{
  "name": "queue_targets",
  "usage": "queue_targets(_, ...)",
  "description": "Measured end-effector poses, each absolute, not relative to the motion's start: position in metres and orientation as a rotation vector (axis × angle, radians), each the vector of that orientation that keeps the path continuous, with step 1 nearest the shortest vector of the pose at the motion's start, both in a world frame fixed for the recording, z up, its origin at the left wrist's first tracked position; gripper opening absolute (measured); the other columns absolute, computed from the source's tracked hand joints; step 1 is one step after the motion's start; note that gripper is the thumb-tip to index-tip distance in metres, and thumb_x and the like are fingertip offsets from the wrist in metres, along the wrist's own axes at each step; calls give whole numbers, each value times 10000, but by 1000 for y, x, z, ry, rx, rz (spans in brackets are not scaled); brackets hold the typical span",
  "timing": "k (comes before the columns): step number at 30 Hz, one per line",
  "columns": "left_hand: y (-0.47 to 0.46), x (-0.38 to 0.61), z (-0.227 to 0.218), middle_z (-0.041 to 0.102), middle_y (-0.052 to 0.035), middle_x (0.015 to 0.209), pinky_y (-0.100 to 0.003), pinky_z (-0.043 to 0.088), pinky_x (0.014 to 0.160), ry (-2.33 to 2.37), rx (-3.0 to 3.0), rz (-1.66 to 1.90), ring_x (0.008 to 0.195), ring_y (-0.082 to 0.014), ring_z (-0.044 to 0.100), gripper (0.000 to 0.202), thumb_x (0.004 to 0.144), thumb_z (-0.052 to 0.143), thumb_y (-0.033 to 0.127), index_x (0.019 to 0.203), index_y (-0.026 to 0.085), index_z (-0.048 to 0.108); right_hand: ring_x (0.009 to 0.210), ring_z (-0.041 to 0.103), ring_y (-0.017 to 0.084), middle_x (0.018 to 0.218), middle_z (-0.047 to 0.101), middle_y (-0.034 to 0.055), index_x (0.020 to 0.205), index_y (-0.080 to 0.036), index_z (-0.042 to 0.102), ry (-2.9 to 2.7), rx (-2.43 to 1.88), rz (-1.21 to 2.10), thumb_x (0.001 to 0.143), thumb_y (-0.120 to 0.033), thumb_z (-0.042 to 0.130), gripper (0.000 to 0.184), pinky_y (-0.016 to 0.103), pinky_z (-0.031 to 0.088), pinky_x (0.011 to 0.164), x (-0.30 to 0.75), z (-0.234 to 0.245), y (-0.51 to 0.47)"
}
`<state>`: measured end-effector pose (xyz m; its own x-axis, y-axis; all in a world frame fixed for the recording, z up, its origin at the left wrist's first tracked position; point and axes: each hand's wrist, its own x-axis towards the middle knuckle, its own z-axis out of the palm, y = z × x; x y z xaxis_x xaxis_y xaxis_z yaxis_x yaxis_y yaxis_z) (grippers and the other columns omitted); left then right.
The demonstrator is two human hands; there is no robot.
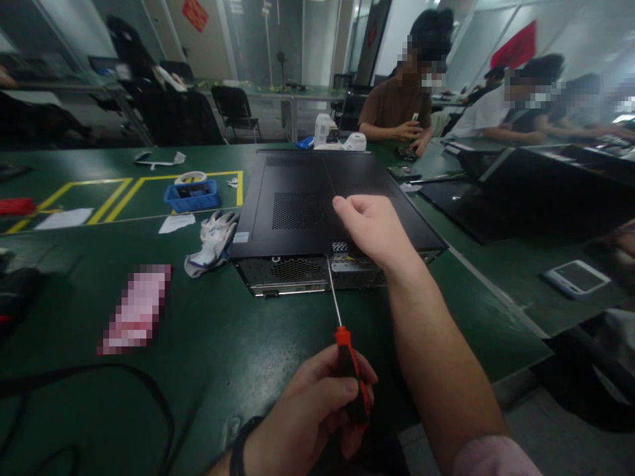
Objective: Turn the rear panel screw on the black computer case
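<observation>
Evidently, in the head view, the work in hand is screwdriver work along the near edge of a black computer case (317, 218), which lies flat at the centre of the frame on a green table (238, 357). The left hand (322, 396), at the bottom centre, has its fingers and thumb wrapped around the handle of a red and black screwdriver (343, 337). The shaft points up and away, its tip at the top lip of the case's near face, beside the metal slots. Whether the tip sits in a screw is too small to tell, as is whether one is being loosened or tightened.

The right hand (374, 221), right of centre, is curled into a loose fist over the top cover; nothing shows in it, and whether it presses on the metal cannot be told.

In my judgement, turning the driver calls for keeping the tip seated and the shaft in line with the screw, with the case held steady.

Left of the case lie gloves (213, 241), with a blue tray (193, 203) above them in the frame and a blurred pink item (139, 307) lower left. A person in a brown shirt (397, 109) sits at the upper right, hands on separate work.
</observation>
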<state>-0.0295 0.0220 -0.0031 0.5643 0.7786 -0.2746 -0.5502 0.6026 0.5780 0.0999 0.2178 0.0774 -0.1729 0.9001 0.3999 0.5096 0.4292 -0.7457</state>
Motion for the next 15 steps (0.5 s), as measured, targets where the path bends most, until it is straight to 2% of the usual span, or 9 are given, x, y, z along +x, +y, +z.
queue_targets(4, 21, -29, -7, 624, 15, 804, -133, 427, 463, 508, 563, 820, 481, -14, 530, 405, 856, 844, 468, 1019, 150, 655, 581, 319, 111, 553, 347, -41, 556, -234, 368, -1827, -1195, 569, 963, -502, 570, 527, 306, 213, 570, 100, 77, 218)
queue_targets(9, 22, -22, -13, 699, 2, 881, -134, 407, 408, 438, 567, 809, 420, -3, 516, 435, 894, 803, 526, 1021, 192, 555, 583, 320, 112, 558, 341, -40, 560, -235, 367, -1820, -1204, 571, 962, -501, 574, 524, 307, 215, 571, 100, 77, 218)
queue_targets(15, 22, -22, -12, 653, 52, 763, -126, 381, 407, 500, 584, 801, 407, 3, 496, 519, 831, 855, 560, 960, 207, 497, 586, 319, 112, 560, 344, -40, 563, -234, 368, -1822, -1202, 574, 963, -508, 575, 527, 307, 215, 574, 100, 77, 217)
